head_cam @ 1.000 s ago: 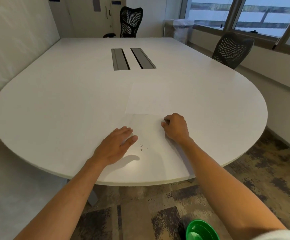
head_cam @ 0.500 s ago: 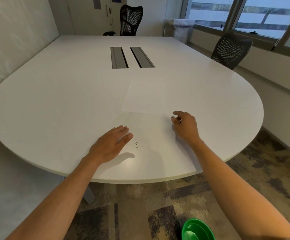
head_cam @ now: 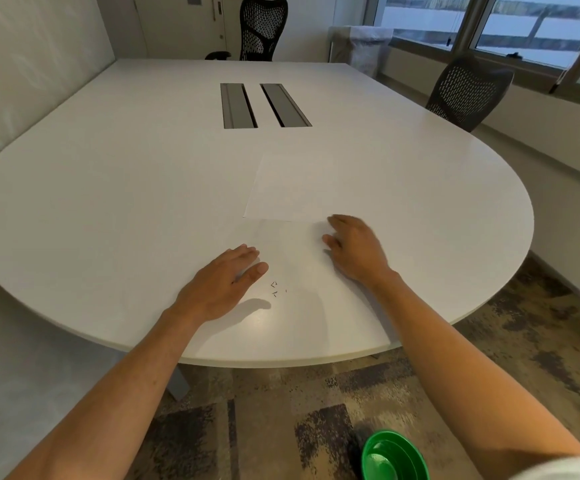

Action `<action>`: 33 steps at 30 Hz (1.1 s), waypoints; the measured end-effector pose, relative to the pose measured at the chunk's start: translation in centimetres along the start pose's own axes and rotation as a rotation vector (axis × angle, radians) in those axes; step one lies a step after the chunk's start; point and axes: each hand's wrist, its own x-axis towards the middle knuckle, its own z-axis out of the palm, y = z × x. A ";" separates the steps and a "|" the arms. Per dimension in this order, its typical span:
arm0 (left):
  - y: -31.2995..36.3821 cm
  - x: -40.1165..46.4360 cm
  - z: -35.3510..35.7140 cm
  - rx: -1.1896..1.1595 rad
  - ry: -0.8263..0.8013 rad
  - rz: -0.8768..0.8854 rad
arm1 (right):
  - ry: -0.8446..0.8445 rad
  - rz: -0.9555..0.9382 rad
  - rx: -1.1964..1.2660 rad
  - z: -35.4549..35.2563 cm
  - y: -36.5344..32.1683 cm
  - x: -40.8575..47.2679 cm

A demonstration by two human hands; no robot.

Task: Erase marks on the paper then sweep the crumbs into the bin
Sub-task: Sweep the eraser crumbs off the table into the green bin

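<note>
Left hand (head_cam: 224, 285): being held flat, fingers straight, on the near paper (head_cam: 292, 251).
Right hand (head_cam: 352, 249): being opened from a curl, now empty.
Crumbs (head_cam: 276, 289): lying beside the left thumb.
Bin (head_cam: 394, 457): being left on the floor below.
Meaning: erasing seemingly finished; sweeping likely next.

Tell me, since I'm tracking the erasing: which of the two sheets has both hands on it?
The near sheet, by the table's front edge: left hand and right hand rest on it, beside small dark bits. The far sheet lies untouched.

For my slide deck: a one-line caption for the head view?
Both hands, left and right, flat on paper beside dark crumbs; green bin below.
</note>
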 end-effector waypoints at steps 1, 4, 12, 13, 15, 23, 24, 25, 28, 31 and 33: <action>-0.1 0.1 0.0 -0.003 -0.002 -0.011 | -0.077 -0.050 0.009 0.3 -0.7 0.2; 0.0 0.0 -0.1 -0.007 -0.008 -0.008 | -0.273 -0.062 -0.006 1.2 -2.5 0.8; 0.8 -0.5 -0.6 0.009 -0.030 0.026 | -0.435 -0.127 -0.044 0.1 -6.1 -3.2; 0.9 -0.5 -0.6 0.031 -0.040 0.042 | -0.448 -0.180 -0.059 0.0 -6.6 -4.5; 0.9 -0.5 -0.5 0.081 -0.078 0.085 | -0.479 -0.283 -0.068 -0.1 -7.5 -6.9; 1.5 -1.6 -0.9 0.153 -0.173 0.161 | -0.103 0.081 0.269 -2.5 -5.7 -9.1; 1.6 -1.8 -0.9 0.157 -0.172 0.160 | -0.038 0.170 0.187 -2.9 -4.8 -9.0; 1.5 -1.8 -0.8 0.165 -0.167 0.165 | -0.020 0.249 0.093 -3.3 -3.9 -8.9; 1.0 -1.6 -0.7 0.176 -0.164 0.187 | -0.174 0.357 -0.111 -3.2 -2.7 -9.4; 0.8 -1.4 -0.5 0.178 -0.144 0.203 | -0.311 0.191 -0.170 -2.0 -4.3 -10.3; 0.8 -1.3 -0.5 0.174 -0.138 0.201 | -0.382 0.061 -0.082 -1.7 -5.7 -10.3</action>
